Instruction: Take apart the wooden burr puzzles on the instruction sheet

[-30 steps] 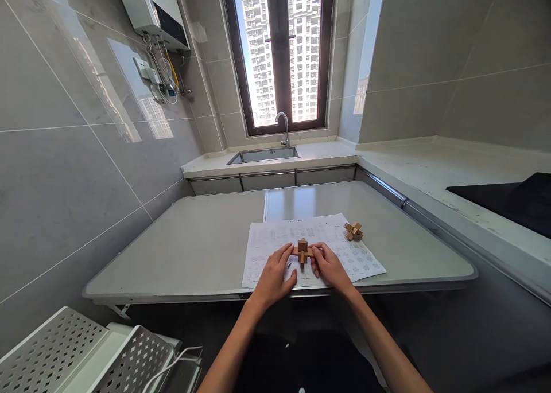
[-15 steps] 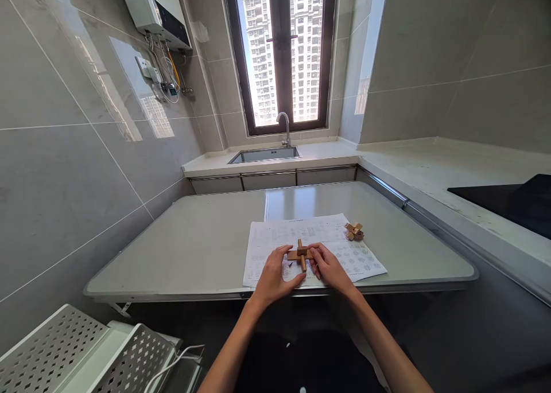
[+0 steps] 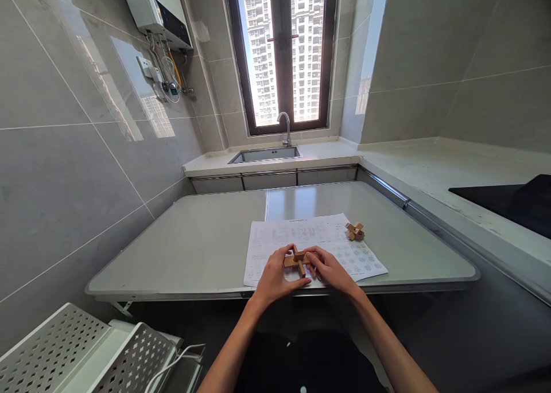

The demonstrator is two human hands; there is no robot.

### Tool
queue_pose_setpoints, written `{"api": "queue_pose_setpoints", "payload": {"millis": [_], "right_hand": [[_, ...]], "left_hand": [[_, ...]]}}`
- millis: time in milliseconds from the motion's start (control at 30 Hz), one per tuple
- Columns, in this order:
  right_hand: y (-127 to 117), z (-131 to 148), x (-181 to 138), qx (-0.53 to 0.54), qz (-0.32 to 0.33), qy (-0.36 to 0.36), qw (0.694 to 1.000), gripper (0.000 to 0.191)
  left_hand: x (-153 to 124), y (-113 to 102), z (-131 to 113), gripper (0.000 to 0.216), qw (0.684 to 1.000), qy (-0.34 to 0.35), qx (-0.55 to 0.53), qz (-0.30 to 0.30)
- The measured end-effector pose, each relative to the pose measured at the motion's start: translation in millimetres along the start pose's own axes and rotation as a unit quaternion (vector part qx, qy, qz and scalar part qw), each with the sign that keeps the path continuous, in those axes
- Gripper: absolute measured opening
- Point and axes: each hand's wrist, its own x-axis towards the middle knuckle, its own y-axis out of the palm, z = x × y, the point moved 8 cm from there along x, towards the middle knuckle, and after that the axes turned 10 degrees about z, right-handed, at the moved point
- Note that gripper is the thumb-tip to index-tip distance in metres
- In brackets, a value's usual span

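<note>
A small wooden cross-shaped puzzle (image 3: pixel 296 261) sits between my two hands, just above a printed instruction sheet (image 3: pixel 314 244) on the grey table (image 3: pixel 206 244). My left hand (image 3: pixel 275 277) grips its left side with thumb and fingers. On its right side my right hand (image 3: pixel 329 269) pinches it with the fingertips. A second wooden puzzle (image 3: pixel 355 230) lies apart at the sheet's far right corner, untouched.
A sink (image 3: pixel 264 154) with a tap (image 3: pixel 284 123) stands under the window at the back. A black hob (image 3: pixel 512 201) is set in the counter on the right. A perforated white rack (image 3: pixel 86 353) sits low at the left, below the table edge.
Both hands have turned the wooden cross puzzle and shifted it slightly left and nearer to me. The second puzzle and the sheet have not moved.
</note>
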Motion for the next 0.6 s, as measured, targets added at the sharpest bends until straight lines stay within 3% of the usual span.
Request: {"api": "queue_pose_setpoints", "payload": {"millis": [300,600], "right_hand": [[-0.9,2.5,-0.5,0.006,-0.003,-0.002,1.0,0.052],[1.0,13.6,-2.8,0.015,0.002,-0.009,1.0,0.049]], "left_hand": [[0.0,-3.0,-11.5,0.088,1.0,0.012,-0.003,0.001],[-0.9,-1.7,-5.6,0.092,1.0,0.004,-0.016,0.004]]}}
